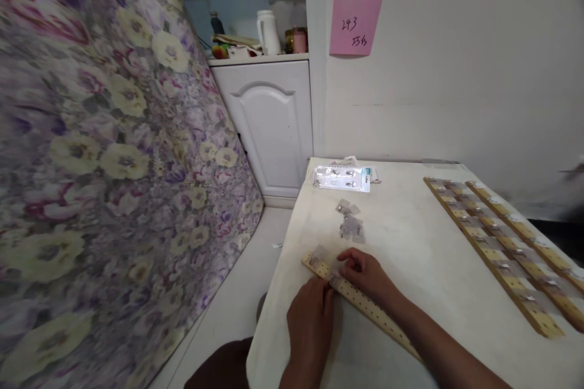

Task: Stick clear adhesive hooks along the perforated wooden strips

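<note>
A long yellow card strip [365, 307] punched with small holes lies slantwise on the white table [424, 243], near its left edge. My left hand [310, 325] rests on the table with its fingertips pressed together against the strip's near side. My right hand [365, 273] lies over the strip, fingers curled in a pinch on a small clear packet [336, 279] at the strip. Several more small clear packets [350, 222] lie loose just beyond the hands.
Two more yellow strips [502, 249] loaded with packets lie along the table's right side. A clear blister pack [341, 177] sits at the far edge by the wall. A pink note [356, 23] hangs above. A flowered mattress [100, 152] leans at left, with a white cabinet [269, 127] behind.
</note>
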Demonstrator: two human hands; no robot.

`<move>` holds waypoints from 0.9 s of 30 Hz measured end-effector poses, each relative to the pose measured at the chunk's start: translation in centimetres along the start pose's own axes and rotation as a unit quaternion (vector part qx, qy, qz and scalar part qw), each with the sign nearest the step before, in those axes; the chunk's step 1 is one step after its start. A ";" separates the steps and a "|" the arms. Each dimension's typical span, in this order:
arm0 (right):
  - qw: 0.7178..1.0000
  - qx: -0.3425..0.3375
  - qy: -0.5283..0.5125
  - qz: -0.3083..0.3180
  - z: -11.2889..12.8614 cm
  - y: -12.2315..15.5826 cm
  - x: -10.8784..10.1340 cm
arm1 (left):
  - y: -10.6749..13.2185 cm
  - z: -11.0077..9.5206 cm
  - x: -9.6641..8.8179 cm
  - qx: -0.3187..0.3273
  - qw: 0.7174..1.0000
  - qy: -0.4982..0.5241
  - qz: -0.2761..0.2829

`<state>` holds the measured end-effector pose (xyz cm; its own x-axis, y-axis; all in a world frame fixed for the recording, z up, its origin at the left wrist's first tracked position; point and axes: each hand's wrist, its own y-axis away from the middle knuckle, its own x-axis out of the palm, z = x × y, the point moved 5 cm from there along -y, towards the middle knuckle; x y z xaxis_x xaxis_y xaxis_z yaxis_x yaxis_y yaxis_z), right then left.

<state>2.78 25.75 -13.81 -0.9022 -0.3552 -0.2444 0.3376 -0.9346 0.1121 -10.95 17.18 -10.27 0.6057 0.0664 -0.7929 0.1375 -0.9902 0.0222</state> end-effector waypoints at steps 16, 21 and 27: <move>1.000 -0.022 0.018 0.001 0.0 0.0 -0.1 | 0.1 -0.3 0.0 0.004 1.000 -0.003 0.006; 1.000 -0.015 0.025 0.001 0.2 0.1 -0.1 | 0.0 -0.2 0.0 -0.004 1.000 -0.010 0.010; 0.999 -0.019 0.032 0.001 0.2 0.1 0.0 | 0.1 -0.3 0.0 0.000 1.000 0.003 -0.002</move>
<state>2.78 25.70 -13.55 -0.8830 -0.3560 -0.3060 0.3501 -0.9336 0.0760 -10.74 17.15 -10.09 0.6104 0.0713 -0.7889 0.1400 -0.9900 0.0189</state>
